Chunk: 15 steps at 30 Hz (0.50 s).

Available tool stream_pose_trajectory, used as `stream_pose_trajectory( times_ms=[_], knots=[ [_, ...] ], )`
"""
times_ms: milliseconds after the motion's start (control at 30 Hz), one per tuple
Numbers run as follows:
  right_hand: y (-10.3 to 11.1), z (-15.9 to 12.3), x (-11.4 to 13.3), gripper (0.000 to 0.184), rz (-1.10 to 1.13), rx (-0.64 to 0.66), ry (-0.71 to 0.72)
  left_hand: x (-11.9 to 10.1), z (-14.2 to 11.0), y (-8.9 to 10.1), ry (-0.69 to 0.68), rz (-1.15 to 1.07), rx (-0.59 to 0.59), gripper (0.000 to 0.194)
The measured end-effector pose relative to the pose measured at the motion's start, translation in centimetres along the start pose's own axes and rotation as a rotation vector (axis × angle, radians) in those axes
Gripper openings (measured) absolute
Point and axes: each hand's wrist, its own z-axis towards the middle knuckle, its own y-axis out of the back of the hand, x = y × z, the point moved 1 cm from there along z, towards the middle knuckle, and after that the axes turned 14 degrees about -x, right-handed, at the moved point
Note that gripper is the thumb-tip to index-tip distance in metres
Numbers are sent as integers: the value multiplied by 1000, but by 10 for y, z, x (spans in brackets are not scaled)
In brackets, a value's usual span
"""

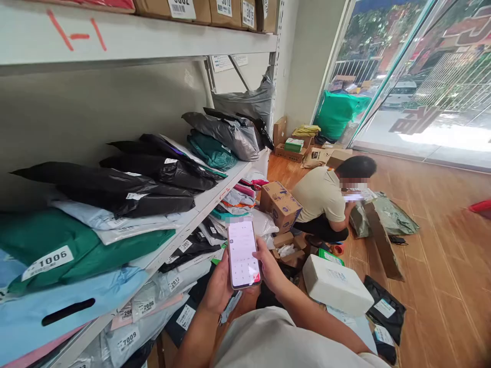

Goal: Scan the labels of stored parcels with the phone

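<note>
Currently both hands hold a smartphone (243,254) upright in front of the shelving, screen lit. Left hand (218,287) is wrapped around its lower left edge; right hand (269,269) cups the right side, thumb on the screen. Shelf (215,197) holds black, green and grey poly mailer parcels (126,191) with number labels. White box (334,284) on the floor, cardboard box (281,205) beside a crouching person (330,202).
</note>
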Motion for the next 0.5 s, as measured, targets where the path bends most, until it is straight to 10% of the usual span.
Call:
stream_pose_trajectory(
  times_ms=[500],
  knots=[
    [-21,-33,2,62,-76,146,40,7,-32,27,-72,-36,37,77]
  ],
)
